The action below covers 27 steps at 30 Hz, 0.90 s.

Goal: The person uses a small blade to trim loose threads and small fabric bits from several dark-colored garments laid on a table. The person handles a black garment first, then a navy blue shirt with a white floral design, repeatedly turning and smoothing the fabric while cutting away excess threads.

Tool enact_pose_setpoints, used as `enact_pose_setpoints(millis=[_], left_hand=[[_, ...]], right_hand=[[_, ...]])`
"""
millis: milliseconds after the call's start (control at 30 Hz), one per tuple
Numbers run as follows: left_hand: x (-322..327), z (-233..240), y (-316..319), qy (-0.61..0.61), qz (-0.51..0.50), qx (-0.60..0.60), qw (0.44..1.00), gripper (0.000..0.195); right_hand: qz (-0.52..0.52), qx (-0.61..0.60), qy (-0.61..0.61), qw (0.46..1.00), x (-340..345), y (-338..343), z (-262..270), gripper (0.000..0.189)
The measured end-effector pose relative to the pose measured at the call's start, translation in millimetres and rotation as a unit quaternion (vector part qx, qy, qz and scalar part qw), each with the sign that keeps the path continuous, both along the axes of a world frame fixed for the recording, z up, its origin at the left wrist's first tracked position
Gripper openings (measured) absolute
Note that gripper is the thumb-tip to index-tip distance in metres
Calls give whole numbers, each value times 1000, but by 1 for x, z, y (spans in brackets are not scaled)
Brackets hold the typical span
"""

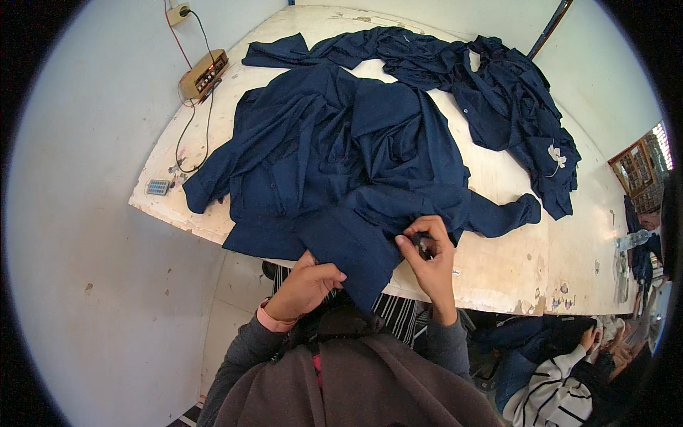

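Note:
A dark navy garment (341, 160) lies bunched on the white table before me, one sleeve towards each side and its near edge hanging over the table's front. My left hand (315, 280) pinches the cloth at this near edge between thumb and fingers; a pink band circles that wrist. At the garment's near right part, my right hand (432, 248) has its fingers curled round a small black object (424, 245), perhaps thread snips, mostly hidden by the fingers. Thumb and index finger are close to the fabric there.
More navy garments (501, 107) lie along the table's back and right, with a white flower-shaped piece (557, 156) on them. An amplifier-like box (205, 74) with cables and a small remote control (158, 187) are at left. A person in a striped top (555, 389) sits at lower right.

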<state>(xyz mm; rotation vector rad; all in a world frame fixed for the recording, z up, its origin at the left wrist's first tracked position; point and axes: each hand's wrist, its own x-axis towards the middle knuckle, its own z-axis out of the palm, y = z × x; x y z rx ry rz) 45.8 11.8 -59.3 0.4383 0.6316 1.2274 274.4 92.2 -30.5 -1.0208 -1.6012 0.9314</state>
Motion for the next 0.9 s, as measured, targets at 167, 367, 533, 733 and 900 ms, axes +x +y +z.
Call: enact_pose_setpoints(millis=[167,367,533,733,900], left_hand=[[0,-3,5,-56,22,8,998,47],[3,10,9,-36,21,-8,999,44],[0,14,10,-27,29,-23,999,49],[0,12,11,-45,48,-21,998,46],[-1,13,11,-44,53,-31,997,44]], right_hand=[[-16,-121,30,992,12,-29,1,25],[-5,-22,-70,997,24,-44,-26,24],[-15,87,-69,994,23,-38,-37,26],[21,168,-61,984,19,-23,-37,27],[34,190,-47,980,16,-19,-35,25]])
